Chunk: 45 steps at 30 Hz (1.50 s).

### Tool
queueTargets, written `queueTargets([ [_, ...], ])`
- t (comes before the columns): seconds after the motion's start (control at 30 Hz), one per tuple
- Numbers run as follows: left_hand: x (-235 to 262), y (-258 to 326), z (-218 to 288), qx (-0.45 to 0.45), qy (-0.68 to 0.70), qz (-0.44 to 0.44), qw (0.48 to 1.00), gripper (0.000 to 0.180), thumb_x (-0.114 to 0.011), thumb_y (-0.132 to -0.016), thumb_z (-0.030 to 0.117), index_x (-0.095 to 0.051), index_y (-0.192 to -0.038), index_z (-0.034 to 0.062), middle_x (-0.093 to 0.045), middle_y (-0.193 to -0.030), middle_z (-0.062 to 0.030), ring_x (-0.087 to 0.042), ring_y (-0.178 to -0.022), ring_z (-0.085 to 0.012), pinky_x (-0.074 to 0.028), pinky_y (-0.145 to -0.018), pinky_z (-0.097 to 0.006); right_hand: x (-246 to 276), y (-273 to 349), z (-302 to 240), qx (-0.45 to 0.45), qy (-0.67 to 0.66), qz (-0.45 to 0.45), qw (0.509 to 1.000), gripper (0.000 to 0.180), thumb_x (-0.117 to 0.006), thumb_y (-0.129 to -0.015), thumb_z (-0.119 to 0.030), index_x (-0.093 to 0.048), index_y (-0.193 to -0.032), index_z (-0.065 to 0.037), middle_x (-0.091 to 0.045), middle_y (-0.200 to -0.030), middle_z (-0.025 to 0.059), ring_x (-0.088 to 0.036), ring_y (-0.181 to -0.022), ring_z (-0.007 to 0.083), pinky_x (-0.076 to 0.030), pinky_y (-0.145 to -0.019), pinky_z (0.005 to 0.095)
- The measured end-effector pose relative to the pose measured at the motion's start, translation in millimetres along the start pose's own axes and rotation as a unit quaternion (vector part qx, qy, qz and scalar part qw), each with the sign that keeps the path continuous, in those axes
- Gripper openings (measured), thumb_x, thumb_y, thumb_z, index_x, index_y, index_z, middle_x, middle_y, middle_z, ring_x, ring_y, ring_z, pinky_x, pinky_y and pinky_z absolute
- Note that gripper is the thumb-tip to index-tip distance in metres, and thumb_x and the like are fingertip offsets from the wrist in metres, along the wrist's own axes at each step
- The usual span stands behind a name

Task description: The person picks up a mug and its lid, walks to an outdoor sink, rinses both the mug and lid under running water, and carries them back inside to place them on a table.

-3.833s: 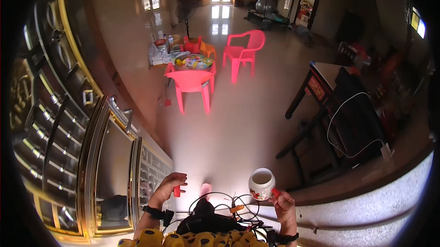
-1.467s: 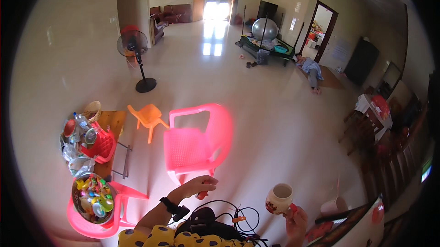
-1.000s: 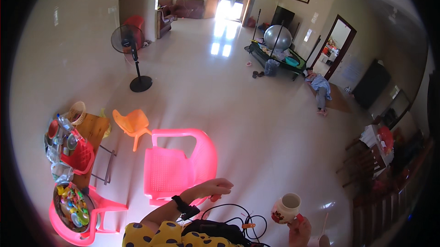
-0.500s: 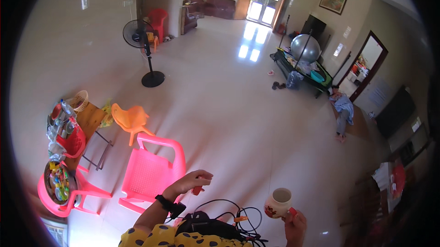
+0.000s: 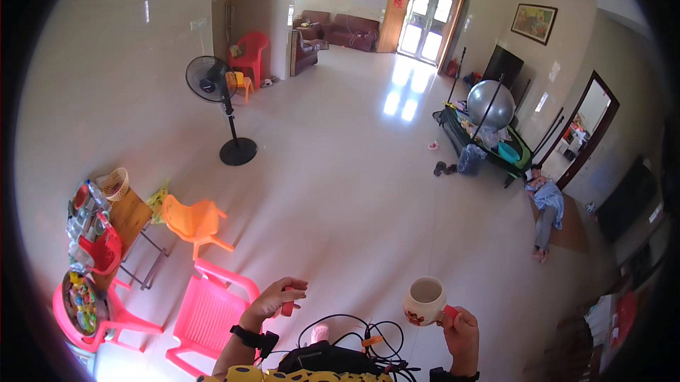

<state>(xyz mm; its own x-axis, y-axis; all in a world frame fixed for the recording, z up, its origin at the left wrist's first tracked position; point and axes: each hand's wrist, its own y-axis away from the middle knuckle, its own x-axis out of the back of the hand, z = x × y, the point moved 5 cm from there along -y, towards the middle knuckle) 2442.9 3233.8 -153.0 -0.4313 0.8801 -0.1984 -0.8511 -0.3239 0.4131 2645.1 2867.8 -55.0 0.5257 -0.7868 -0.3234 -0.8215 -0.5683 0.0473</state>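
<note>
My right hand [image 5: 462,334] is closed around the red handle of a cream mug [image 5: 422,307] with a reddish pattern low on its side. The mug stays upright above the floor, and its inside looks pale. At the left, my left hand [image 5: 273,300] is closed on a small red object [image 5: 287,306], partly hidden by the fingers; its kind I cannot make out. A dark band circles each wrist. Black cables [image 5: 386,346] with an orange clip loop between my hands, close to my body.
A pink chair [image 5: 212,311] stands beside my left arm, with an orange chair [image 5: 191,219] beyond it. A cluttered wooden table [image 5: 131,213] is at the left. A standing fan [image 5: 232,127] and a trampoline [image 5: 489,145] with a silver ball are farther off. A person [image 5: 547,208] lies at the right.
The view has tilted up a little, so the room sits lower in the picture. Both hands keep their holds; the left hand has shifted left and down, and the mug has moved slightly left and up.
</note>
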Motion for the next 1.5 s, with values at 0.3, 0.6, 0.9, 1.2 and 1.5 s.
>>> queueTargets([
  [0.3,28.9,-166.0,82.0,-0.002,-0.009,-0.002,1.0,0.048,-0.068,-0.088,0.02,-0.052,-0.126,-0.0046,-0.055,-0.123,-0.0156,-0.059,-0.11,-0.0225,-0.054,-0.089,-0.036,7.6,-188.8,-8.6,0.013,-0.039,0.046,0.998,0.031,-0.055,-0.097,-0.028,-0.059,-0.095,0.003,-0.063,-0.087,0.0114,-0.059,-0.08,0.0218,-0.049,-0.079,0.0377],
  [0.6,53.1,-333.2,167.3,-0.033,0.011,0.076,0.996,0.05,-0.067,-0.088,0.022,-0.052,-0.128,-0.0035,-0.057,-0.123,-0.0158,-0.06,-0.109,-0.0226,-0.055,-0.086,-0.035,15.4,-445.8,-15.0,0.005,-0.013,-0.058,0.998,0.042,-0.061,-0.093,-0.035,-0.063,-0.094,0.007,-0.063,-0.088,0.01,-0.055,-0.085,0.0207,-0.041,-0.083,0.0345],
  [0.9,107.0,-464.7,242.9,-0.054,0.079,0.189,0.977,0.044,-0.062,-0.089,0.016,-0.052,-0.125,-0.0067,-0.058,-0.119,-0.018,-0.061,-0.107,-0.0276,-0.056,-0.084,-0.039,-24.1,-696.7,-9.2,-0.013,0.001,-0.126,0.992,0.033,-0.054,-0.1,-0.027,-0.062,-0.097,0.005,-0.063,-0.087,0.0103,-0.057,-0.08,0.0203,-0.047,-0.08,0.0349],
  [1.2,234.5,-648.8,334.0,-0.046,0.049,0.18,0.981,0.046,-0.065,-0.088,0.019,-0.053,-0.126,-0.0044,-0.058,-0.12,-0.0167,-0.061,-0.105,-0.024,-0.056,-0.084,-0.036,-110.4,-913.0,-3.8,-0.023,-0.047,-0.102,0.993,0.033,-0.057,-0.097,-0.027,-0.062,-0.096,0.006,-0.061,-0.087,0.0093,-0.055,-0.083,0.0206,-0.044,-0.081,0.0356],
  [1.5,311.3,-848.9,443.5,-0.036,0.013,0.109,0.993,0.047,-0.066,-0.089,0.022,-0.053,-0.126,-0.0035,-0.057,-0.121,-0.0166,-0.061,-0.107,-0.0242,-0.056,-0.084,-0.036,-145.4,-1100.1,-1.3,-0.014,-0.066,-0.064,0.996,0.028,-0.053,-0.1,-0.026,-0.058,-0.094,0.001,-0.063,-0.089,0.0113,-0.058,-0.078,0.0202,-0.048,-0.076,0.034],
])
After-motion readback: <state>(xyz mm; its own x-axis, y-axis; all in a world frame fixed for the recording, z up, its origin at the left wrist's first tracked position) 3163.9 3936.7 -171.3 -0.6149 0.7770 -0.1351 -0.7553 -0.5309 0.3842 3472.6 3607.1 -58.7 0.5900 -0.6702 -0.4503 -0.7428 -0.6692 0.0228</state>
